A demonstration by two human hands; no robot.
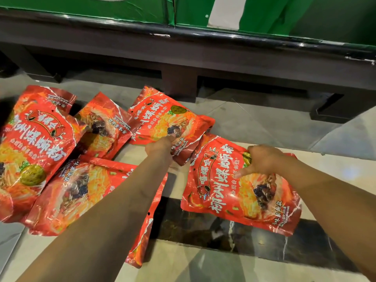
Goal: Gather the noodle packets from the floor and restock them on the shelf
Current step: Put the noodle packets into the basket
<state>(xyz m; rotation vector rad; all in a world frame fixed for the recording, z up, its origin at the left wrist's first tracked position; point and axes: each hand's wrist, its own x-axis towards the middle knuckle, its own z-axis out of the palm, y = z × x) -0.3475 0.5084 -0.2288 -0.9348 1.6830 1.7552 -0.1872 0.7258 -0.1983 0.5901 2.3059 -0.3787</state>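
Gripping the near edge of the centre packet (171, 117), the left hand (160, 147) has its fingers curled round the crumpled red foil. Just right of that grip, the right hand (264, 161) holds the right packet (234, 200) by its far edge, fingers hooked over it and thumb laid on the printed face. The centre packet's corner overlaps the right packet's. Whether either is off the floor (264, 123) I cannot tell. Left of the left grip lie three more: the back packet (105, 123), the left packet (34, 143) overlapping it, and the near packet (77, 194) under the left forearm. A dark strip (203, 226) runs under the right packet. Beyond both grips stands the shelf (183, 43), bearing green boxes (101, 9).
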